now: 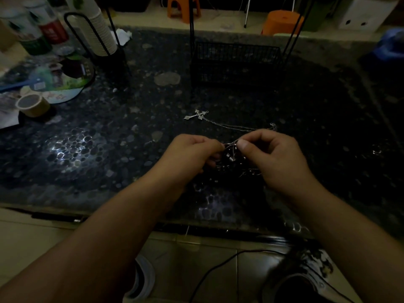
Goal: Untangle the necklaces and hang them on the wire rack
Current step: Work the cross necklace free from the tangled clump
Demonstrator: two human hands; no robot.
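Dark pebble-pattern tabletop (91, 154), orange stools (282, 21) behind

Bare forearms, no sleeves; left hand (192, 152) and right hand (277, 158) ringless.

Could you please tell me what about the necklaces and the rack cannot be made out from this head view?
- Tangle of necklaces: dark and partly covered by the left hand and right hand; how many chains it holds is unclear.
- Cross necklace: its chain runs behind the right hand, so whether it joins the tangle is hidden.
- Wire rack: its uprights are cut off by the top edge; hooks and anything hung there are unseen.
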